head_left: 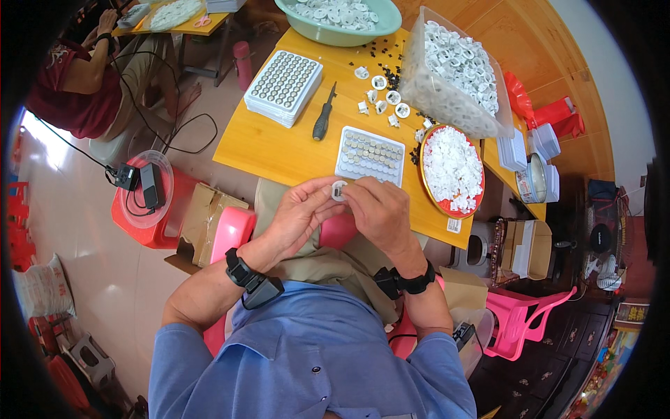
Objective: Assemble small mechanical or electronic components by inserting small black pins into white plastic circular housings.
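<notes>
Above my lap, just off the table's near edge, my left hand (306, 207) pinches a small round white plastic part (338, 190) with a dark spot in its middle. My right hand (380, 211) closes on the same part from the other side, its fingertips partly hidden. Just beyond both hands lies a white tray (342, 170) partly filled with small round silvery cells. A dark-handled screwdriver (322, 120) rests farther left. Several loose white round parts (379, 82) are scattered past the tray, with tiny black pieces (394, 79) beside them.
A stack of filled trays (255, 105), a green basin (293, 24) and a clear bin (447, 115) of white parts occupy the yellow table (237, 143). A red-rimmed plate (423, 183) of small white pieces sits right. At far left another person (77, 91) sits near cables.
</notes>
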{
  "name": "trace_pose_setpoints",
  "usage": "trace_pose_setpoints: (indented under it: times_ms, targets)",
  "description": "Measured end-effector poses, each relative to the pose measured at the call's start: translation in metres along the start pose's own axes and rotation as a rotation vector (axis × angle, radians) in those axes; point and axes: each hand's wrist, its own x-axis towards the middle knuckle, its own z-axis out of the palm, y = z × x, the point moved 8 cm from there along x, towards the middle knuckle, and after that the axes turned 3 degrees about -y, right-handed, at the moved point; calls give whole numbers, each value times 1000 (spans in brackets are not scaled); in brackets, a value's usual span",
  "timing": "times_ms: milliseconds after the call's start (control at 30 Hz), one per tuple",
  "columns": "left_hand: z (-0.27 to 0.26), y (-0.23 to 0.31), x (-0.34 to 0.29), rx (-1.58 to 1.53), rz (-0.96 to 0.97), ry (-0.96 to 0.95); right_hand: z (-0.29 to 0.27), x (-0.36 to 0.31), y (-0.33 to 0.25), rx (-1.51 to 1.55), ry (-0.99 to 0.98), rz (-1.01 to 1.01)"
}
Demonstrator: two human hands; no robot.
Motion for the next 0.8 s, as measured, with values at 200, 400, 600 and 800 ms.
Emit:
trace_pose_setpoints:
  times_ms: [200,400,600,800]
  targets:
    - [1,-2,0,57,9,17,6,-7,16,215,-6,189]
    - [-2,-4,2,215,72,27,25,-23,45,469,-104,606]
    - [0,-1,1,346,106,18,23,-23,44,422,-129,621]
    - [-4,2,0,386,104,44,31,-30,48,474,-88,672]
